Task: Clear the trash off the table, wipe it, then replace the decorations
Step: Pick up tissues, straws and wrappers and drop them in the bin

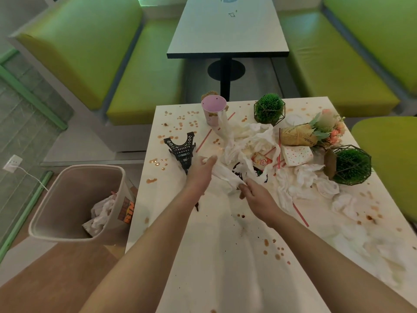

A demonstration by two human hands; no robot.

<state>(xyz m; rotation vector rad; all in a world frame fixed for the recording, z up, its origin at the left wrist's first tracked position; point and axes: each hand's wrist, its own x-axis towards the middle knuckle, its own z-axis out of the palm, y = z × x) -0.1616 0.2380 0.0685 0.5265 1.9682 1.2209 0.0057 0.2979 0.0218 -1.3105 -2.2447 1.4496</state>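
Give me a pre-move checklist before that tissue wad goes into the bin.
1. Left hand grips the tissue wad: ok.
2. Right hand pinches it too: ok.
3. Bin open, beside the table's left edge, with room: ok.
4. Wad free of the snack packet: cannot tell.
5. Tower model clear of the left hand: not ok, right beside it.
6. Straws free of the wad: cannot tell.
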